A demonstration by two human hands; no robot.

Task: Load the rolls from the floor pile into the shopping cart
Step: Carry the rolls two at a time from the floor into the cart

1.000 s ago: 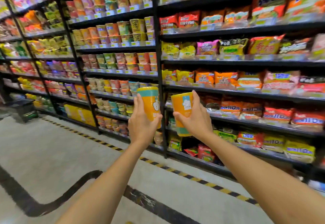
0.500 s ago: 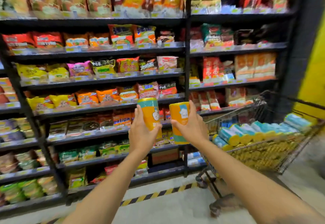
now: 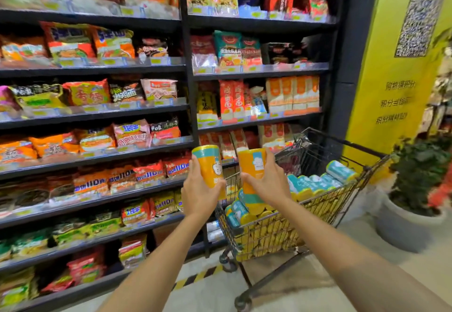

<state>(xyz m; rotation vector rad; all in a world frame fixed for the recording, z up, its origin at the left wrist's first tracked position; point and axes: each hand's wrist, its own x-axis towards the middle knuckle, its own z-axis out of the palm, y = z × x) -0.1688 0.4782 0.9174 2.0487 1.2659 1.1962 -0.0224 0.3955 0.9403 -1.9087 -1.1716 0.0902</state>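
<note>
Black steel shelving (image 3: 97,113) stocked with noodle packets fills the left and centre. Wire shopping cart (image 3: 318,211) stands just right of it, heaped to the rim with teal-and-yellow rolls (image 3: 315,184). Left hand (image 3: 198,196) grips an upright roll (image 3: 209,165); right hand (image 3: 271,184) grips a second roll (image 3: 252,165), both in front of the cart's near end. Compared with half a second ago, the cart sits closer and more central.

Large "110" on orange noodle packets (image 3: 91,184); QR code (image 3: 419,24), blurred characters on yellow wall (image 3: 374,42)
</note>
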